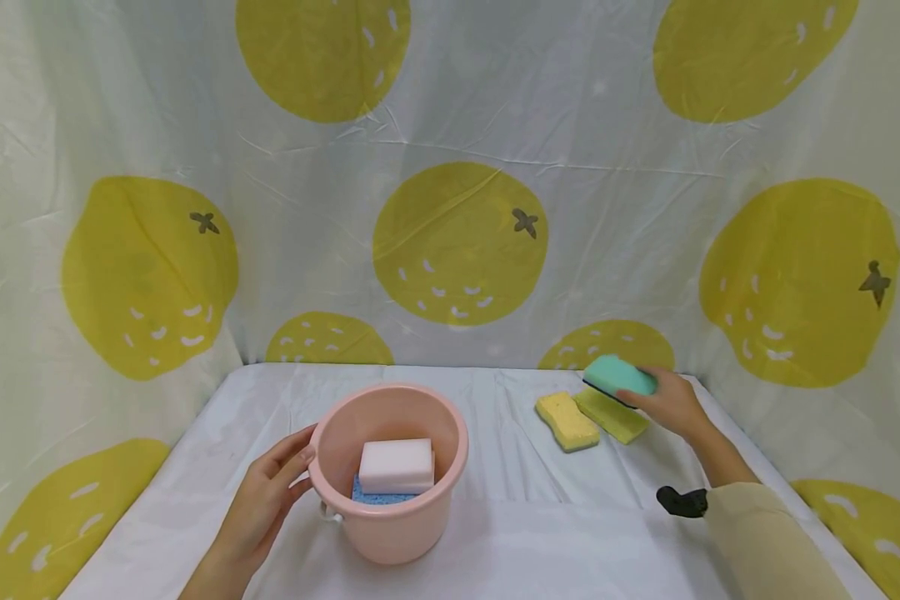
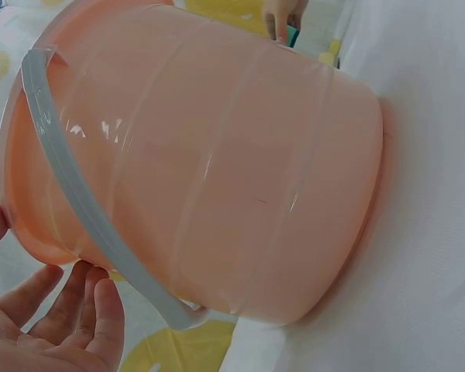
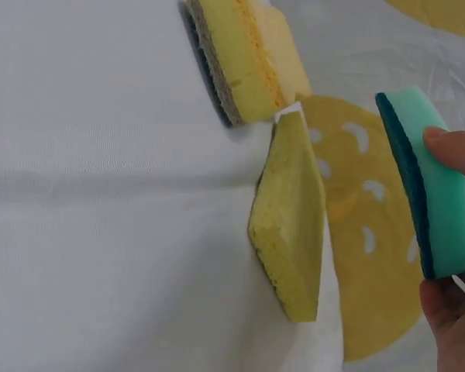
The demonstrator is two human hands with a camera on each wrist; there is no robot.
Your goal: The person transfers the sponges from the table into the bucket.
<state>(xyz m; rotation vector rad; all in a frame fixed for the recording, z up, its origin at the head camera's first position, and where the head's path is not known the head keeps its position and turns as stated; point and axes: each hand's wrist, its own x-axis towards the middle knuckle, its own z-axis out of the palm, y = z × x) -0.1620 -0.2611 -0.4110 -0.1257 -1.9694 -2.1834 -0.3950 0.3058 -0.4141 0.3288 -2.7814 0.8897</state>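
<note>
A pink bucket (image 1: 397,533) stands upright on the white-covered table, its pale handle (image 2: 85,201) hanging down the side. My left hand (image 1: 258,492) grips the bucket's rim at the left, with the thumb on the rim and the fingers under its outer edge. Inside lie a pale pink sponge block (image 1: 396,467) and a blue sponge (image 1: 382,497) beneath it. On the right, my right hand (image 1: 671,406) pinches a mint-green sponge (image 1: 617,377) with a dark scouring side, raised above the table. Below it lies a flat yellow-green sponge (image 3: 291,225), beside a thicker yellow sponge (image 1: 567,422) with a grey underside.
White cloth with printed yellow fruit (image 1: 461,242) hangs behind and at both sides of the table (image 1: 540,542). A black curved shape (image 1: 681,502) shows beside the right sleeve (image 1: 765,533).
</note>
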